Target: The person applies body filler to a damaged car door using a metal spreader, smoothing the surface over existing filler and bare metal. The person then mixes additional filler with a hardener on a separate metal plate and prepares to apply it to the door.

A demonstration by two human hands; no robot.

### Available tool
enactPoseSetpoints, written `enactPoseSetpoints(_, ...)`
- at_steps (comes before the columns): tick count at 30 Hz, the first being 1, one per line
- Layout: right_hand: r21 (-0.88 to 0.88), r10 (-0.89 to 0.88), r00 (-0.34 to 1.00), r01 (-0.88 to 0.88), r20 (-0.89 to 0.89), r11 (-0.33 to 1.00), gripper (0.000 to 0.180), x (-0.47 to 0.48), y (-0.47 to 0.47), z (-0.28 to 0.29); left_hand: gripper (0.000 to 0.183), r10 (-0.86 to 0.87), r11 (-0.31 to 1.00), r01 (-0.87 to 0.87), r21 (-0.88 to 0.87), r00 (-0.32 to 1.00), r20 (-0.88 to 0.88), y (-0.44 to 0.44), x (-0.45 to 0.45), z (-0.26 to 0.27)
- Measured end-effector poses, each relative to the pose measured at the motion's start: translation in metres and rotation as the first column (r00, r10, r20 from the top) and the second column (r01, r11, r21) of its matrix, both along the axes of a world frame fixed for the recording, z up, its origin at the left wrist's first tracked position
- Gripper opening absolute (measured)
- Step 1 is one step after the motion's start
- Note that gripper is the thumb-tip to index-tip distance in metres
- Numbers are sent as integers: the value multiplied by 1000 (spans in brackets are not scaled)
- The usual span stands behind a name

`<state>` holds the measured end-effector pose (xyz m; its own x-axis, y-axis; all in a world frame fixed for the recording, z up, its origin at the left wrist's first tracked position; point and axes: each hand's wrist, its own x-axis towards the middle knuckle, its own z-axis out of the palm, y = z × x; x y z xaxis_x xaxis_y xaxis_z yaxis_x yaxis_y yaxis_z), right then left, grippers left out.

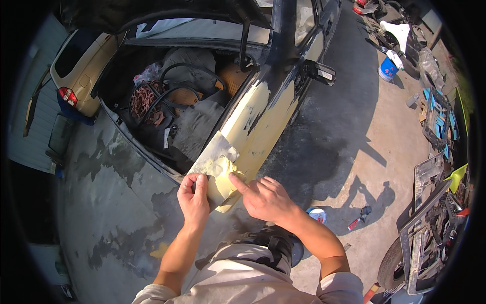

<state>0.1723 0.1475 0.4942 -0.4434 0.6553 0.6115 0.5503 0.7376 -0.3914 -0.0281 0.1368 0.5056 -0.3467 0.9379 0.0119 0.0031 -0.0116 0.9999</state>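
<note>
My left hand grips the near edge of a flat grey board, thumb on top. Soft yellow filler paste lies spread and heaped on this board. My right hand comes in from the right, its index finger extended onto the paste and the other fingers curled. Whether those curled fingers hold a thin spreader is hidden. Beneath and beyond the board runs the rear side panel of a dark car, coated in pale yellow filler with dark patches showing through.
The car's luggage compartment stands open, holding black trim strips and cloth. A small black flap juts from its side. A round tub and red-handled tool lie at right, near car parts. A beige car stands left.
</note>
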Motion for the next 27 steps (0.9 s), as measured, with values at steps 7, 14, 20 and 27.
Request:
enactPoseSetpoints(7,-72,71,978,-87,-195,994,62,6,-6,-11,17,36,999,-36,12,997,68,16,-10,-13)
enactPoseSetpoints(14,-715,-406,659,-296,-633,633,64,51,106,-62,21,96,994,-104,22,965,245,14,-33,-21)
enactPoseSetpoints(20,-845,-548,720,-100,-426,525,71,71,203,-95,20,164,986,-167,-8,957,239,-9,-33,-18)
enactPoseSetpoints(27,-870,-553,803,93,-222,484,78,76,234,-99,22,230,973,-225,-51,958,170,-17,-33,-11)
